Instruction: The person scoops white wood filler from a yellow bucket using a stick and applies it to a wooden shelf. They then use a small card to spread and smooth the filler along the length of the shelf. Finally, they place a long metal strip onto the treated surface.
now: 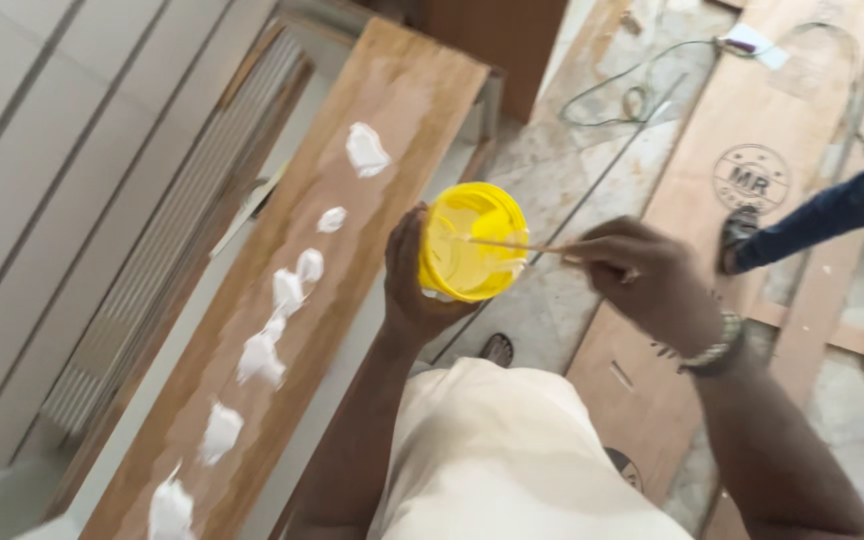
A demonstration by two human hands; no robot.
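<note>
My left hand (410, 280) grips a round yellow tub (472, 242) from its left side, holding it tilted with the mouth facing up at me. Whitish paste coats the inside. My right hand (642, 272) pinches a thin wooden stick (517, 245) whose tip reaches into the tub. To the left lies a long wooden plank (372, 215) with several white blobs of paste (365, 150) dotted along its length.
Plywood sheets (752, 150) lie on the stone floor at right, with a cable (632, 95) near the top. Another person's leg in blue trousers and shoe (822, 215) stands at the right edge. Grey ribbed panels (62, 190) fill the left.
</note>
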